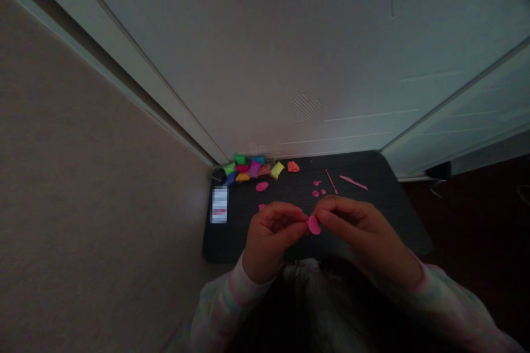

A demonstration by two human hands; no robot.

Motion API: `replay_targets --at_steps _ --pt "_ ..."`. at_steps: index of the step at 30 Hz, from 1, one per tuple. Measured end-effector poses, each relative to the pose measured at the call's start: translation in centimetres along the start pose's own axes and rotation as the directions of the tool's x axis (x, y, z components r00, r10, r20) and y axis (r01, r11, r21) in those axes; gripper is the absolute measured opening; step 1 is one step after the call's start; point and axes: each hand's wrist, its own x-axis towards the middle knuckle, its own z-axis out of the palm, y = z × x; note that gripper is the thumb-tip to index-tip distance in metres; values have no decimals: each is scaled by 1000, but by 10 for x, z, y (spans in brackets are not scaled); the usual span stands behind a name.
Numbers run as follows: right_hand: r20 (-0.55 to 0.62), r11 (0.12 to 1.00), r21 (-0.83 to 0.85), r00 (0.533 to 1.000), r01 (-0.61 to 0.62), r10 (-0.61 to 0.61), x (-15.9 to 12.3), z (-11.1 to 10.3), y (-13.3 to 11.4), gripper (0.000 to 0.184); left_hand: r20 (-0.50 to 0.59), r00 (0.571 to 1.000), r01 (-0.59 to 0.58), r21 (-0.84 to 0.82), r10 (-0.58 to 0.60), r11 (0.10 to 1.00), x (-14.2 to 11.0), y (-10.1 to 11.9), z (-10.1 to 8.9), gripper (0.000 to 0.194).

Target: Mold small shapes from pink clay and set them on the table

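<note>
A small flattened piece of pink modelling clay (314,225) is pinched between my two hands above the near part of the dark table. My left hand (273,237) grips its left edge between thumb and fingertips. On the other side, my right hand (360,231) has its thumb and index finger closed on the upper right edge. Beyond my right hand lie several tiny pink clay bits (316,193). A larger pink clay lump (262,186) rests farther back, and another pink bit (261,207) shows partly behind my left hand.
Colourful clay packets (248,168) are heaped at the table's back left, with an orange-pink lump (293,166) beside them. A thin pink stick (331,181) and a pink modelling tool (353,182) lie at right. A blurred phone-like rectangle (219,204) is on the left. A white wall (256,55) stands behind the table (397,215).
</note>
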Motion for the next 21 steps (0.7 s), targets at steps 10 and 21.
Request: replay_targets --at_steps 10,21 --pt "23 999 -23 999 -33 34 -1 1 1 10 -17 999 -25 137 28 990 -2 -2 -3 17" --pt "-5 978 -195 997 76 -78 -4 -1 -4 14 16 1000 -13 62 12 998 -2 -5 -3 16"
